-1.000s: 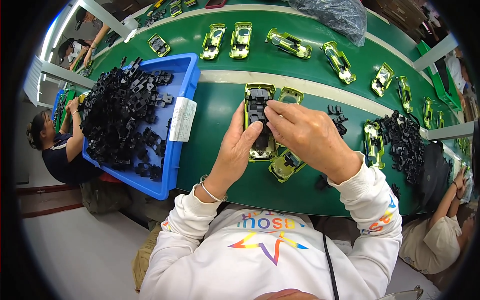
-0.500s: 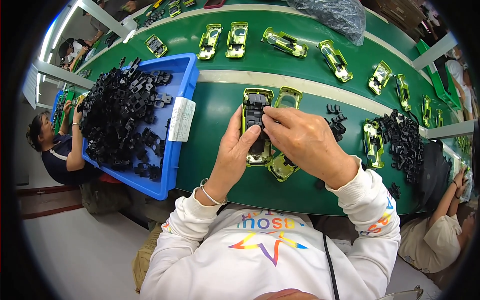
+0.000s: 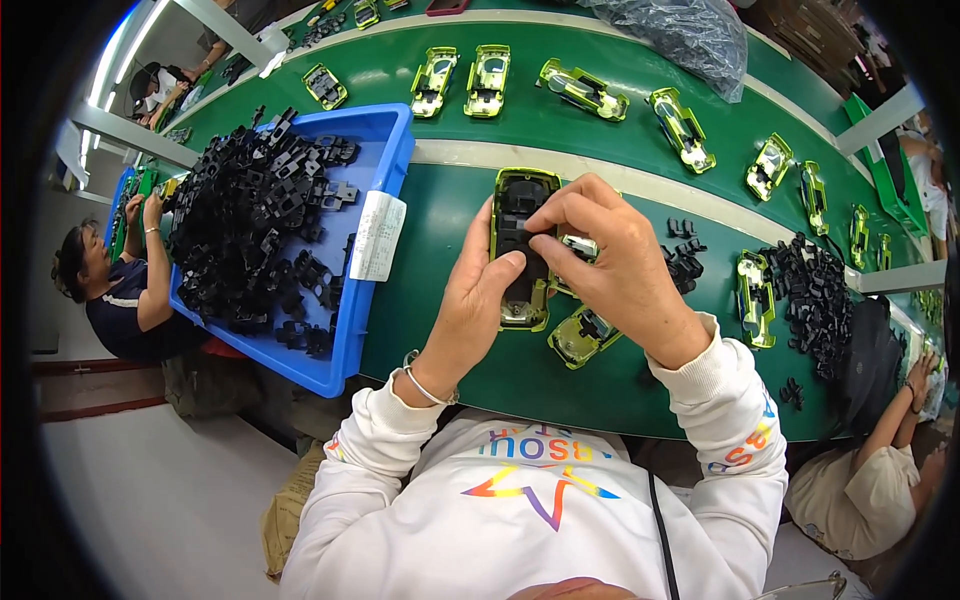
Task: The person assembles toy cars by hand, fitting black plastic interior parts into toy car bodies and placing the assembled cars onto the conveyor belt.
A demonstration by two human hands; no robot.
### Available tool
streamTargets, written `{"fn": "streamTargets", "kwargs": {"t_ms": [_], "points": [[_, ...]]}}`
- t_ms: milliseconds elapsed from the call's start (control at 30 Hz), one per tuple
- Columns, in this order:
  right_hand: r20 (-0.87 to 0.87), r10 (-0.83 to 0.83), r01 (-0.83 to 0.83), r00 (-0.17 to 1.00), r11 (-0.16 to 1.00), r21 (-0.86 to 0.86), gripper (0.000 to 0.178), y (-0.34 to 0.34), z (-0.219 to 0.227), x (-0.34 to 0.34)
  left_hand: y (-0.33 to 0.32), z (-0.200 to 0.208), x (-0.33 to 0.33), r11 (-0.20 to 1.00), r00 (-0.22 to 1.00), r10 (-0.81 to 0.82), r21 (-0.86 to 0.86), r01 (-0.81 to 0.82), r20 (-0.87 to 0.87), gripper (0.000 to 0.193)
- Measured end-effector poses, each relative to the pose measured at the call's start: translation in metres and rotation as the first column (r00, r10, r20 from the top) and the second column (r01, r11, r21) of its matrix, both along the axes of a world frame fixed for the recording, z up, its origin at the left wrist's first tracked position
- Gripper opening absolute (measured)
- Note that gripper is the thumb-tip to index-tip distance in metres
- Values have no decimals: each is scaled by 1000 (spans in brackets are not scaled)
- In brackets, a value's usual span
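My left hand (image 3: 470,290) is closed around a lime-green toy car shell (image 3: 497,215), open side up, with its thumb along the near inner part. Black plastic interior pieces (image 3: 522,195) sit inside the shell. Over its middle, my right hand (image 3: 635,275) is closed, thumb and forefinger pinching at a black plastic part (image 3: 514,240) there; the fingers hide some of it. Beneath and beside my right hand lie more green shells, one of them a near shell (image 3: 582,337) on the green bench; another is mostly covered by the hand.
At left a blue bin (image 3: 345,330) holds heaped black parts (image 3: 255,200), with a paper label (image 3: 378,237) on its rim. Several shells (image 3: 488,82) line the far green strip. At right lie a shell (image 3: 755,298), loose black parts (image 3: 812,300) and a black bag (image 3: 868,350). Other people work nearby.
The whole view has shifted slightly. My right hand's fingers are more bent and raised above the shell, and they now cover the shell behind. My left hand keeps its hold.
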State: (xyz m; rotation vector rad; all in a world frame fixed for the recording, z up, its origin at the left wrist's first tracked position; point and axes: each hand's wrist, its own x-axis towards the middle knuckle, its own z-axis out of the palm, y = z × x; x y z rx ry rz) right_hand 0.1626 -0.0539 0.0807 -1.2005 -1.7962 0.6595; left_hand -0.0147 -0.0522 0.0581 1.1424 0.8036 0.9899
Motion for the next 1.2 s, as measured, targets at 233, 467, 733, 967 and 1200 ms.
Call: {"fn": "streamTargets", "kwargs": {"t_ms": [233,467,733,967,1200], "points": [[-345,-73,-28,936,960,-280,14,3,2,-12,2,-2,-2,998,999,39,-45,-38,25,56],[-350,-80,-40,933,945,-325,13,14,-7,-14,5,-4,-1,996,996,87,-23,-87,9,53],[-531,157,-304,833,931,-202,19,74,7,-6,23,54,-36,970,972,213,-142,-199,94,50],[337,53,-53,940,999,-8,37,189,-39,-28,119,101,-147,946,943,317,-97,-308,101,38],[657,-67,-67,751,982,177,50,245,-66,-78,346,12,-185,855,856,518,42,-517,-1,30]]}}
